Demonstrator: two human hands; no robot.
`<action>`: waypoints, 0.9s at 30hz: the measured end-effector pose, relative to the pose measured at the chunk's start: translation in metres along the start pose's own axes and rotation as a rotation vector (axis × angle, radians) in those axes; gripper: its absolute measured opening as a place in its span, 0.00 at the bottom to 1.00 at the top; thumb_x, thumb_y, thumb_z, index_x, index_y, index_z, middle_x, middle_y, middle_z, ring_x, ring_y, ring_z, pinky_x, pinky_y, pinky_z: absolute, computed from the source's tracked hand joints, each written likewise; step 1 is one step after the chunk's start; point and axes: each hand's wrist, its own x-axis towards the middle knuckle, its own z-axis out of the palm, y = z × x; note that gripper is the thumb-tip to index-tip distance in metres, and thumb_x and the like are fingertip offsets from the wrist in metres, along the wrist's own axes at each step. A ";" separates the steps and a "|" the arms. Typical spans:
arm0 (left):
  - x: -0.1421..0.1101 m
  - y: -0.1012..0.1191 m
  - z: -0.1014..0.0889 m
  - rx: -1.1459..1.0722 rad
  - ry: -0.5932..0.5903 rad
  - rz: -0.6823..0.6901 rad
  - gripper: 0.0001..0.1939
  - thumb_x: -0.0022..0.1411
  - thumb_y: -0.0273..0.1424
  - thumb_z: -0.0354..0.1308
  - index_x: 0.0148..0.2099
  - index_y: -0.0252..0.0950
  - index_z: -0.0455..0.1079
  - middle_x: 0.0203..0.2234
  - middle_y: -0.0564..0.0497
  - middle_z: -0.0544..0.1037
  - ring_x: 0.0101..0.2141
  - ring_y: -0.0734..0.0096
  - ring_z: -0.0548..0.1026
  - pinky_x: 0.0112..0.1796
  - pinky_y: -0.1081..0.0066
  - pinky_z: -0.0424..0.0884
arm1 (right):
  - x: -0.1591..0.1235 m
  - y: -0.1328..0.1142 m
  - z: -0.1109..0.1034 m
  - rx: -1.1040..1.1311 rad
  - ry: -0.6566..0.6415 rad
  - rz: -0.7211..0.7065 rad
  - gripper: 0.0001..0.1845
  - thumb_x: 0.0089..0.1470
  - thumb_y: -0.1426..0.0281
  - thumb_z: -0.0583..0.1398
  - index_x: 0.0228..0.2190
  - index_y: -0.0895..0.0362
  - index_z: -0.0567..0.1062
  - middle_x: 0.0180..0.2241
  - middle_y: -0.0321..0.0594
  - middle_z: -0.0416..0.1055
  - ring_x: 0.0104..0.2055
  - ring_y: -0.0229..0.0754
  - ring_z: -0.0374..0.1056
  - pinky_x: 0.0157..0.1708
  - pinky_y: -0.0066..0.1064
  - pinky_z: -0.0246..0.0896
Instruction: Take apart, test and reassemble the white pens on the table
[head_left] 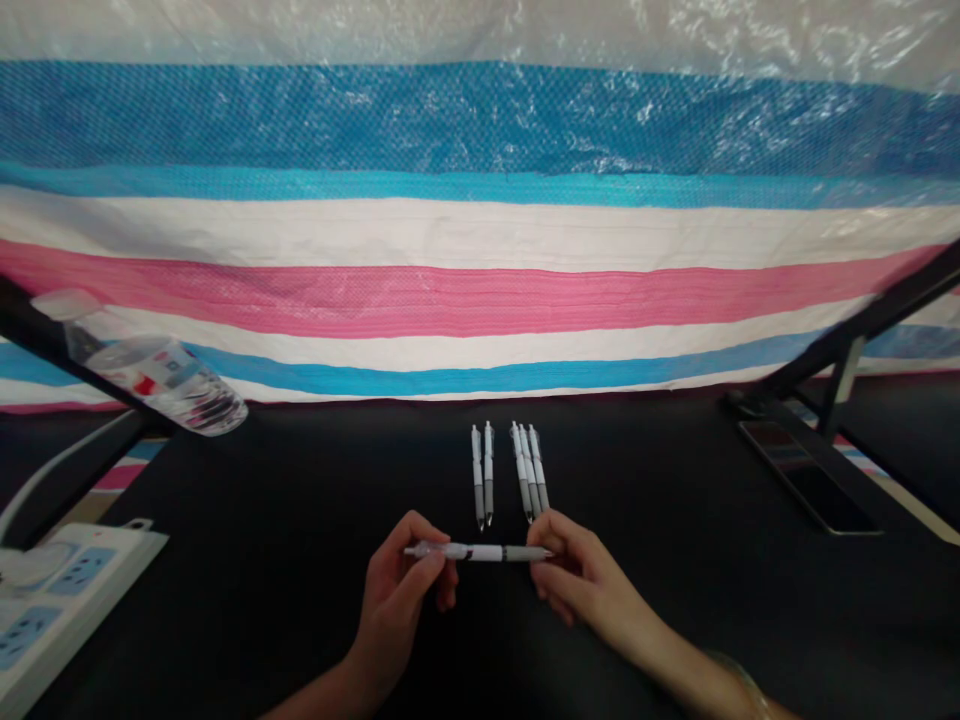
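Observation:
A white click pen (487,552) with a grey grip lies level between my two hands, above the black table. My left hand (405,590) pinches its clicker end between thumb and fingers. At the grey tip end, the thumb and fingers of my right hand (574,575) close round the pen. Just beyond my hands, a pair of similar white pens (477,470) rests side by side on the table. To their right lies a group of three more white pens (528,465), their lower ends partly behind my right hand.
A plastic bottle (82,320) and a clear plastic cup (180,385) are at the back left. A white power strip (82,590) occupies the near left. On the right a dark phone (810,480) lies beside a black metal bar (862,325). Striped plastic sheeting (480,300) hangs behind the black table (300,500).

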 end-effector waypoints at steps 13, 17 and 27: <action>0.002 -0.001 -0.003 0.021 0.017 0.021 0.10 0.59 0.37 0.64 0.33 0.36 0.71 0.18 0.54 0.73 0.20 0.72 0.69 0.21 0.74 0.66 | 0.004 0.007 -0.001 0.071 -0.084 0.136 0.34 0.59 0.41 0.50 0.22 0.58 0.69 0.15 0.33 0.65 0.11 0.29 0.53 0.10 0.22 0.36; 0.001 -0.002 -0.005 0.031 0.029 0.025 0.09 0.59 0.37 0.64 0.33 0.36 0.72 0.19 0.54 0.74 0.20 0.72 0.69 0.21 0.74 0.67 | 0.002 0.004 -0.001 0.095 -0.026 0.098 0.24 0.55 0.48 0.61 0.26 0.56 0.66 0.16 0.28 0.65 0.11 0.27 0.50 0.11 0.20 0.39; 0.002 -0.002 -0.006 0.016 0.020 0.040 0.11 0.58 0.37 0.65 0.33 0.35 0.72 0.18 0.54 0.74 0.19 0.73 0.69 0.20 0.75 0.66 | 0.004 0.011 0.003 0.198 0.024 0.127 0.23 0.52 0.50 0.62 0.26 0.56 0.66 0.16 0.29 0.67 0.10 0.27 0.55 0.09 0.19 0.38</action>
